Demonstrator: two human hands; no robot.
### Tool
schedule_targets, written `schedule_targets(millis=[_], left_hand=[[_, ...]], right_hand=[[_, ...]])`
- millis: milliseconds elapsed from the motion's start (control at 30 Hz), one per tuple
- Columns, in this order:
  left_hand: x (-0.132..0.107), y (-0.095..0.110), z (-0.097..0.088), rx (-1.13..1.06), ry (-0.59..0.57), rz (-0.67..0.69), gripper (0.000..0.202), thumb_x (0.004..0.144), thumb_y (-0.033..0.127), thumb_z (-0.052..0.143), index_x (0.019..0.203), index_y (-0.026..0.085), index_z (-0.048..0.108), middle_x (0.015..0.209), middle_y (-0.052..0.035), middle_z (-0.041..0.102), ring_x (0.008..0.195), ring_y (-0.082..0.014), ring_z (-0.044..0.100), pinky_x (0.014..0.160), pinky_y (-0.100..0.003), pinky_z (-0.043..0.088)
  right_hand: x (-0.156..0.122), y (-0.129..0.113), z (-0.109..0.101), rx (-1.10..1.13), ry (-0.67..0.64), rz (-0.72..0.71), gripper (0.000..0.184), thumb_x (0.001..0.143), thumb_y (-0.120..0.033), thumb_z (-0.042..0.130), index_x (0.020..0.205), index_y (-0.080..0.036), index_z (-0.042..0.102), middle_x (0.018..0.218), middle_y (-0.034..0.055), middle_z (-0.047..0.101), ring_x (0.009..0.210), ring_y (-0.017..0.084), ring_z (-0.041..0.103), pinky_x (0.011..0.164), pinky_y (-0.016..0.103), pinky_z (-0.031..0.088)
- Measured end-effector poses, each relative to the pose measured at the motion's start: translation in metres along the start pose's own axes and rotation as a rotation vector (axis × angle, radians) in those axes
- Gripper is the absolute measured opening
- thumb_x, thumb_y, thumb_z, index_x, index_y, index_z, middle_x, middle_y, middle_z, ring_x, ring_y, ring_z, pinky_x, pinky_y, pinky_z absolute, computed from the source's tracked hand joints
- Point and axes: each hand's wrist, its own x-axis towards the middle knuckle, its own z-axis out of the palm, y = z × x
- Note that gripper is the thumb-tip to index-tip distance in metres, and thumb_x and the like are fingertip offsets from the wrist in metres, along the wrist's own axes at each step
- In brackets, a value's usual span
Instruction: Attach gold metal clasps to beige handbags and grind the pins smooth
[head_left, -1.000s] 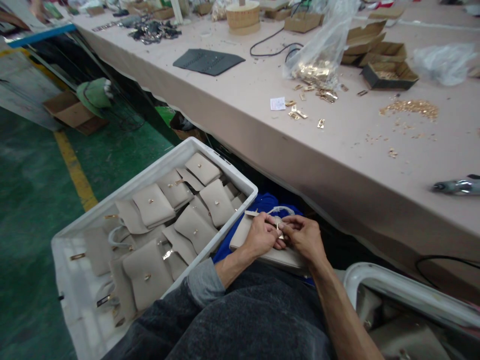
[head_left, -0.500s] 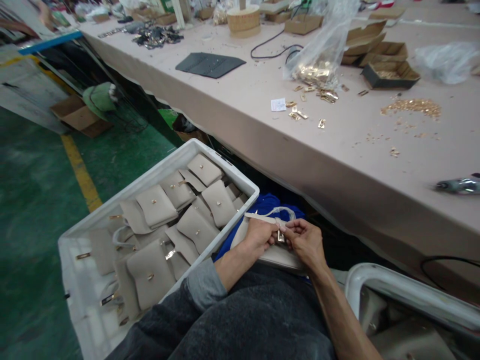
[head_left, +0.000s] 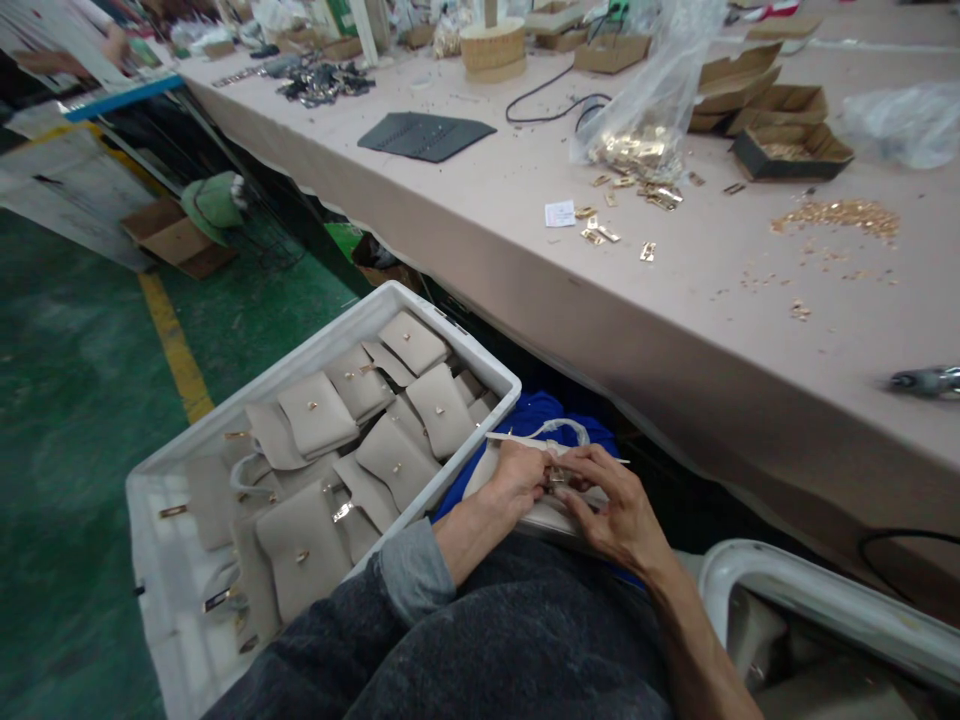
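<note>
Spread right hand (head_left: pixel 613 503) wider around the gold clasp (head_left: pixel 556 478), keeping left hand (head_left: pixel 517 470) curled beside it (can't tell on what), so probably still fiddling with the beige bag (head_left: pixel 549 514) just beside the white crate (head_left: pixel 159 590).

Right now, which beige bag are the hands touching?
The bag under the left hand and right hand; unlike the other bags, it lies outside the crate and tub.

Bag (head_left: pixel 553 515): smooth, matt, leather-like. Clasp (head_left: pixel 556 478): glossy metal. Crate (head_left: pixel 169 590): smooth plastic. Table cover (head_left: pixel 712 250): matt, cloth-like.
</note>
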Motion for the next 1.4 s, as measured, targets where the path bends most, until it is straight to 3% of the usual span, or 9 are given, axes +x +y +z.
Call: schedule_targets(millis=[167,300,433,533,633,700,933,1167,1400], left_hand=[[0.012,0.004,-0.001,-0.006,-0.071,-0.08,0.02,0.08,0.006,0.052,0.064,0.017,0.049,0.051,0.0049,0.039,0.042,-0.0078,0.034,0.044,-0.022,0.021],[0.007,0.007,-0.004,0.017,-0.129,-0.104,0.023,0.087,0.015,0.05,0.064,0.016,0.053,0.053,0.0028,0.045,0.039,-0.0069,0.034,0.043,-0.021,0.017],[-0.006,0.004,-0.008,0.306,-0.002,0.393,0.027,0.089,0.035,0.062,0.075,0.013,0.067,0.065,-0.005,0.062,0.049,-0.0114,0.052,0.046,-0.022,0.035],[-0.007,0.005,-0.009,0.5,-0.015,0.702,0.025,0.079,0.026,0.073,0.101,0.014,0.074,0.094,-0.009,0.073,0.061,-0.0135,0.064,0.056,-0.022,0.048],[0.003,0.008,-0.008,0.498,-0.328,0.624,0.021,0.084,0.02,0.064,0.101,0.015,0.075,0.095,-0.0083,0.075,0.06,-0.0147,0.069,0.055,-0.022,0.051],[0.012,0.008,-0.006,0.46,-0.416,0.538,0.016,0.086,0.018,0.06,0.092,0.014,0.075,0.085,-0.008,0.075,0.056,-0.0152,0.069,0.052,-0.022,0.051],[0.024,0.0,-0.004,0.417,-0.314,0.38,0.015,0.085,0.014,0.062,0.091,0.011,0.074,0.07,-0.0082,0.073,0.045,-0.0146,0.064,0.04,-0.02,0.049],[0.028,-0.006,-0.006,0.389,-0.364,0.406,0.028,0.095,0.027,0.054,0.099,0.009,0.075,0.069,-0.0115,0.073,0.061,-0.0221,0.075,0.05,-0.024,0.057],[0.021,-0.006,-0.002,0.503,-0.244,0.435,0.03,0.097,0.033,0.053,0.091,0.012,0.074,0.058,-0.0074,0.07,0.051,-0.0198,0.071,0.045,-0.021,0.053]], right_hand=[[0.006,0.008,0.008,-0.105,0.012,-0.17,0.025,0.1,-0.016,0.052,0.114,-0.023,0.072,0.107,0.0098,0.066,0.096,0.022,0.063,0.08,0.034,0.052],[0.021,0.017,0.007,-0.075,0.13,-0.078,0.021,0.1,-0.019,0.052,0.105,-0.022,0.073,0.097,0.0075,0.067,0.085,0.02,0.063,0.074,0.032,0.05],[0.035,0.026,-0.009,0.018,0.125,0.094,0.017,0.097,-0.028,0.06,0.09,-0.022,0.075,0.087,0.0046,0.068,0.078,0.019,0.063,0.072,0.032,0.047],[0.039,0.031,-0.019,0.134,0.076,0.209,0.02,0.096,-0.035,0.064,0.09,-0.021,0.076,0.084,0.0042,0.068,0.077,0.019,0.062,0.071,0.031,0.046],[0.038,0.033,-0.021,0.24,0.029,0.317,0.027,0.095,-0.044,0.065,0.094,-0.02,0.079,0.082,0.0045,0.068,0.073,0.019,0.06,0.066,0.029,0.045],[0.035,0.034,-0.02,0.291,0.033,0.376,0.03,0.094,-0.046,0.067,0.1,-0.02,0.079,0.083,0.0048,0.069,0.071,0.019,0.06,0.065,0.029,0.046],[0.025,0.039,-0.009,0.335,0.091,0.429,0.03,0.091,-0.046,0.07,0.105,-0.021,0.08,0.087,0.0061,0.072,0.074,0.02,0.065,0.068,0.031,0.051],[0.024,0.048,-0.007,0.352,0.101,0.398,0.029,0.091,-0.046,0.072,0.103,-0.022,0.08,0.089,0.0055,0.071,0.074,0.019,0.065,0.067,0.029,0.051],[0.023,0.045,-0.009,0.321,0.096,0.375,0.032,0.091,-0.045,0.069,0.107,-0.02,0.081,0.09,0.0071,0.072,0.075,0.02,0.066,0.066,0.03,0.052]])
